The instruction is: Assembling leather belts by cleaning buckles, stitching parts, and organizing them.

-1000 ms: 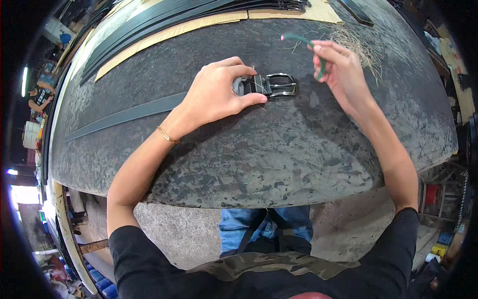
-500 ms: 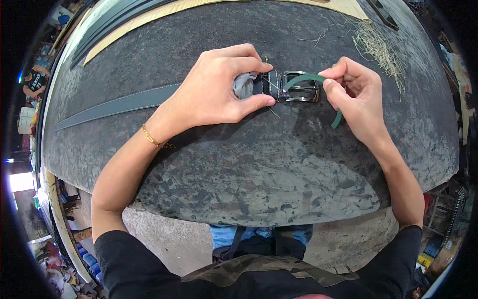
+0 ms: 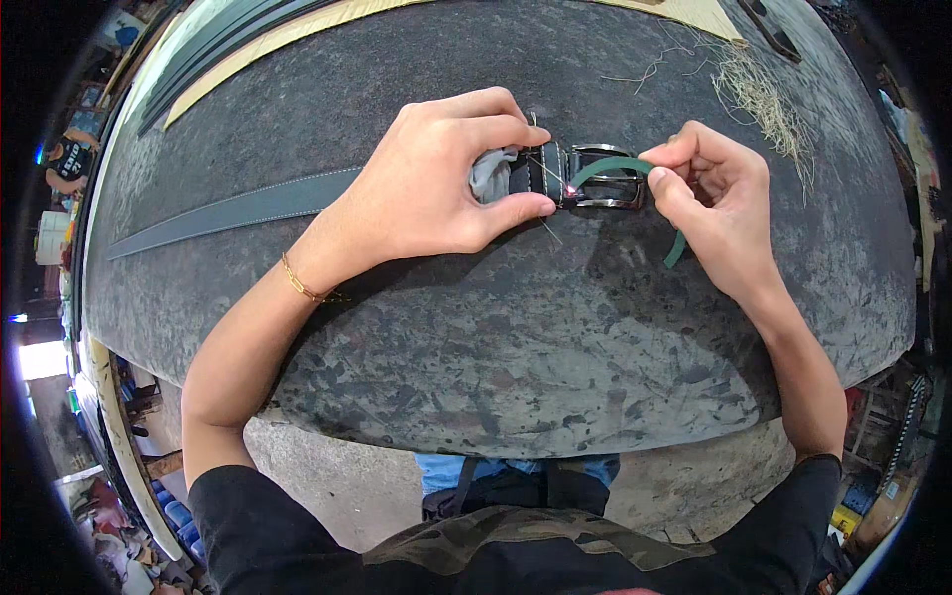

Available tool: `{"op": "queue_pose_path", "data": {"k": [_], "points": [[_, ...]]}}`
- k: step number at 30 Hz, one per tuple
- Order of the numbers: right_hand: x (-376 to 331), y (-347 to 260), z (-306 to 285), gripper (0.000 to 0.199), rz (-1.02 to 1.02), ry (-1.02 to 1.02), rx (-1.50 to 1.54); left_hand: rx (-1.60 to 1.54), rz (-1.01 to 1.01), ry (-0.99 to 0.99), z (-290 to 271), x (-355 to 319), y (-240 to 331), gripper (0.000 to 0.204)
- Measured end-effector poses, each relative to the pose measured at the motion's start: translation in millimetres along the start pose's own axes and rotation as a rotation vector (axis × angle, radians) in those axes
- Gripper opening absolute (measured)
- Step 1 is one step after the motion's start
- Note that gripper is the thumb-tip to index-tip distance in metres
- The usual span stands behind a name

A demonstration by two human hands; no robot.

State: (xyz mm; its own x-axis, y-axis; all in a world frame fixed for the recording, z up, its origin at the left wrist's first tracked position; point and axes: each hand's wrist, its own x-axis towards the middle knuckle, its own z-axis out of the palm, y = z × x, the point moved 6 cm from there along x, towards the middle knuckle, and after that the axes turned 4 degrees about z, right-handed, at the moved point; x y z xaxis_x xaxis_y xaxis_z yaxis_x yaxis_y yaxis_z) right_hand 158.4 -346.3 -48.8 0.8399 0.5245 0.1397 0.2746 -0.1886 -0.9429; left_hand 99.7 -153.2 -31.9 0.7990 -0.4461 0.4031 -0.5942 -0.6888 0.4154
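A dark belt (image 3: 238,211) with pale stitching lies across the work surface, its tapered end to the left. My left hand (image 3: 426,183) is closed over the buckle end, thumb and index finger pinching the two edges. Crumpled grey wrapping (image 3: 489,178) shows inside that grip. Loose pale thread ends (image 3: 551,232) stick out beside the stitched loop. The silver buckle (image 3: 611,204) points right. Between thumb and fingers, my right hand (image 3: 722,203) pinches a curved green piece of mosquito coil (image 3: 617,165). Its glowing tip meets the belt beside the buckle, close to a thread; exact contact is unclear.
A tangle of cut thread (image 3: 759,94) lies at the far right of the dark, worn table (image 3: 476,367). Long dark strips (image 3: 248,50) and a pale board (image 3: 288,52) run along the far left. A person (image 3: 69,164) is beyond the left edge.
Both hands, with the belt's buckle end and the green coil piece, have shifted slightly right. The coil's tip now glows brighter against the belt. Both grips are kept.
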Motion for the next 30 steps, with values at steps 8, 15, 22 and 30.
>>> {"op": "queue_pose_path", "data": {"k": [8,15,22,30], "points": [[0.2,1.8,0.1,0.004,-0.005,-0.006,0.036,0.019,-0.003,-0.002,0.1,1.2,1.3,0.043],[3.5,0.4,-5.9,0.006,0.028,-0.014,0.016,-0.012,-0.012,-0.024,0.0,5.7,0.5,0.042],[24.7,22.6,-30.6,0.015,0.164,0.102,0.583,-0.122,0.229,0.089,-7.7,-7.9,6.0,0.035],[35.8,29.0,-65.3,0.014,0.105,0.303,0.516,0.153,0.436,0.226,-7.7,-17.6,15.4,0.01]]}}
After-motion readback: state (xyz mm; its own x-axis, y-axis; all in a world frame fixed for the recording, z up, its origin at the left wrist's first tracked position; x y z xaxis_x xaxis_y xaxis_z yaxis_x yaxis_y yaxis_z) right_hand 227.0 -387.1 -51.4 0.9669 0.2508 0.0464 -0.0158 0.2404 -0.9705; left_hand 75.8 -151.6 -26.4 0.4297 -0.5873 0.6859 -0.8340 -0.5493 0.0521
